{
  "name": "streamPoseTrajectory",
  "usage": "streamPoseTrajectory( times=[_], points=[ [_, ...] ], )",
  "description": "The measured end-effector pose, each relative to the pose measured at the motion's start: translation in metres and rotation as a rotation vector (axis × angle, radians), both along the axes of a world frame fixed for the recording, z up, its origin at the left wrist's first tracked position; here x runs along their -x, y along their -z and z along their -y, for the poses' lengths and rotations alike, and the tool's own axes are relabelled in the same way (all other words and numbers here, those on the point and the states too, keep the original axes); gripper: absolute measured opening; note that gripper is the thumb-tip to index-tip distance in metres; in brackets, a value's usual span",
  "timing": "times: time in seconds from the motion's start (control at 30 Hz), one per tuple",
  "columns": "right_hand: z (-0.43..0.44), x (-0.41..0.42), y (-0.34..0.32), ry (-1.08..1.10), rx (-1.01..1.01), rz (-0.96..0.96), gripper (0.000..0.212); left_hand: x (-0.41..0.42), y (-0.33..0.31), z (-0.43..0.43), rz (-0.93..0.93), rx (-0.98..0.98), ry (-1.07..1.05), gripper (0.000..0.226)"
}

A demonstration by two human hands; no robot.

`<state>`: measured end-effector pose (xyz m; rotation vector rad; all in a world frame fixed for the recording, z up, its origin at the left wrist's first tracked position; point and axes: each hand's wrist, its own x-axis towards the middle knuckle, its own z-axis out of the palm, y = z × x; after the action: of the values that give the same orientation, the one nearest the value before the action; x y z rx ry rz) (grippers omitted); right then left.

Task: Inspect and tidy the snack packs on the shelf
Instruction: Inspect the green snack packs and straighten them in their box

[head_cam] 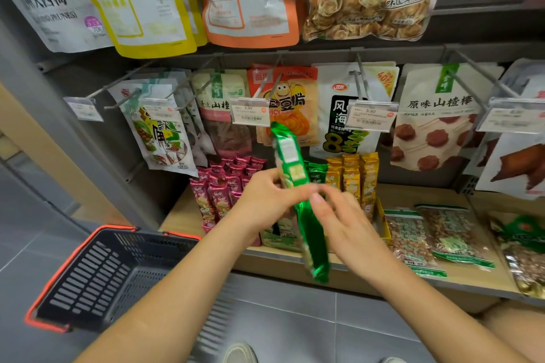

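Observation:
A long green snack pack [290, 156] stands nearly upright in front of the shelf, its back label facing me. My left hand [262, 200] grips it near the middle from the left. My right hand [339, 218] pinches it at the same height from the right, and the lower end of the pack [315, 247] hangs down between my wrists. Behind my hands, on the wooden shelf [413, 194], stand rows of pink packs [224, 186], green packs [317, 171] and yellow packs [354, 177] of the same kind.
A black shopping basket [109, 274] with an orange rim sits on the grey floor at lower left. Hanging snack bags and price tags [250, 115] fill the pegs above the shelf. Flat bags of nuts [436, 236] lie on the shelf to the right.

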<state>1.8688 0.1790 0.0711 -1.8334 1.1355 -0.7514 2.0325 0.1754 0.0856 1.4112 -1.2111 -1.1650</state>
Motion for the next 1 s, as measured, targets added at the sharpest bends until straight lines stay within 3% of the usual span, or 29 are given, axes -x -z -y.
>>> streamPoseTrajectory(
  times=[0.13,0.2,0.4,0.53,0.87,1.0],
  points=[
    [0.021,0.012,-0.007,0.115,-0.217,0.257,0.085,0.006,0.002,-0.009,0.437,-0.047,0.311,0.023],
    [0.022,0.015,-0.006,0.129,-0.345,0.384,0.072,0.014,0.006,-0.012,0.509,-0.07,0.372,0.029],
    [0.032,0.027,-0.005,0.403,-0.239,0.567,0.011,0.019,0.011,-0.009,0.508,-0.035,0.307,0.031],
    [0.042,0.044,-0.013,0.584,-0.288,0.748,0.02,0.001,0.002,-0.004,0.438,-0.055,0.276,0.033],
    [0.043,0.051,-0.015,0.679,-0.396,0.894,0.022,-0.019,-0.01,-0.005,0.291,0.001,0.096,0.06],
    [0.046,0.056,-0.013,0.643,-0.504,0.915,0.009,-0.022,-0.011,-0.004,0.326,0.034,0.047,0.039]
  ],
)
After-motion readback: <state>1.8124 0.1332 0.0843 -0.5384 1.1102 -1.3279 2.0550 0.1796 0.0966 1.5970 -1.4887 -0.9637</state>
